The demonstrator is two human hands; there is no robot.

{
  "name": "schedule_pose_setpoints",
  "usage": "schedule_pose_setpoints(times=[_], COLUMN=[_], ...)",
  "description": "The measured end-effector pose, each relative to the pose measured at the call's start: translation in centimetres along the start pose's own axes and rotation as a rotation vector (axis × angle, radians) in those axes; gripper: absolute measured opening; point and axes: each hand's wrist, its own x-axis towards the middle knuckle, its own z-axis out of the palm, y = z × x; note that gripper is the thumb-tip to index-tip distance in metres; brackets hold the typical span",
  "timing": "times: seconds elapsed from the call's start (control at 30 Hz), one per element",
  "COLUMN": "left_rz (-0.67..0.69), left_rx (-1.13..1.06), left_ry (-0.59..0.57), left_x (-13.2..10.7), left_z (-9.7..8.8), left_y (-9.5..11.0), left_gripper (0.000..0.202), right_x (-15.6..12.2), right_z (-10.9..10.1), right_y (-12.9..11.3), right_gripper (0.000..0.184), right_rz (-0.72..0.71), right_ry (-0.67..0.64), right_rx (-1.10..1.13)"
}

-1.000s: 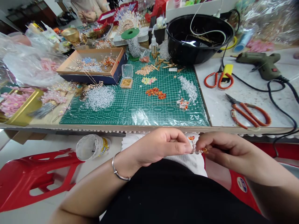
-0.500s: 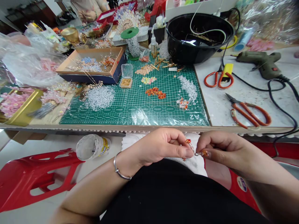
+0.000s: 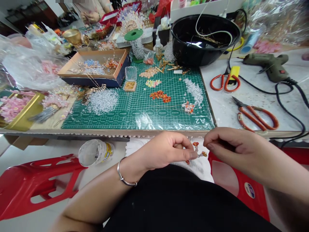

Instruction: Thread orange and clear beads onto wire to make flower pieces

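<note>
My left hand pinches a beaded wire sprig between thumb and fingers, in front of the table edge. Small orange flowers tip its twisted stems, and clear beads run along them; its base is hidden in my fingers. Just to the right of the sprig is my right hand, closed, thumb against the curled forefinger. Whether anything thin is in that pinch is not visible. Beyond both hands, a pile of orange flower pieces and a small cluster of orange and clear beads lie on the green cutting mat.
Clear bead piles, a tray box and a black basin stand on the table. At right lie pliers, orange-handled scissors and a glue gun with its cable. A red stool is at lower left.
My right hand has come off the sprig and moved slightly up and right. The orange flower it was pinching now shows on its stem. My left hand keeps its hold.
</note>
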Motion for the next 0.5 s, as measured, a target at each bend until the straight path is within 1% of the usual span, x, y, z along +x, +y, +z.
schedule_pose_setpoints(times=[0.1,0.17,0.3,0.33,0.4,0.5], left_rz=[-0.012,0.014,0.104,0.104,0.085,0.064], left_rx=[0.101,0.090,-0.075,-0.131,-0.269,-0.442], left_ry=[0.113,0.196,0.305,0.311,0.282,0.170], left_x=[0.0,0.2,0.8,1.0,1.2,1.2], left_z=[0.2,0.4,0.7,0.7,0.8,0.7], left_y=[0.1,-0.1,-0.5,-0.6,-0.8,-1.0], left_gripper=[0.025,0.025,0.022,0.022,0.024,0.026], right_x=[-0.2,-0.4,-1.1,-1.2,-1.3,-1.4], right_z=[0.3,0.8,2.3,2.7,3.3,3.8], right_y=[-1.9,-2.7,-3.1,-2.9,-2.5,-1.5], right_gripper=[0.011,0.011,0.011,0.011,0.014,0.023], right_rz=[-0.188,-0.291,-0.342,-0.343,-0.361,-0.416], right_ry=[0.094,0.177,0.254,0.268,0.298,0.325], right_rx=[-0.248,-0.321,-0.369,-0.375,-0.383,-0.396])
